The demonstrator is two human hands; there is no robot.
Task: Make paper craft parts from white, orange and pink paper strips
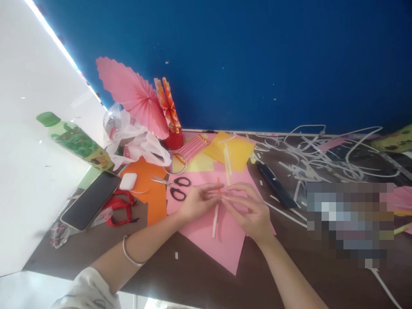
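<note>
Over the pink paper (pixel 222 249), my left hand (pixel 201 201) and my right hand (pixel 249 209) meet with their fingertips close together. Between them is a narrow paper strip (pixel 215 223), orange at its upper end and pale below, pinched by the fingers. Both hands are closed at the tips, and the fingers partly hide the strip. Just left of my left hand lie scissors (pixel 178 189) with black handles, on orange and pink sheets. Beyond the hands, thin pale strips (pixel 228 161) rest on a yellow sheet (pixel 244 148).
A phone (pixel 92 199), a white earphone case (pixel 128 181) and a green-capped bottle (pixel 75 141) stand left. Pink pleated paper fans (pixel 138 96) lean against the blue wall behind a white plastic bag (pixel 144 150). Tangled white strips (pixel 309 150) and a dark slim tool (pixel 277 184) lie right.
</note>
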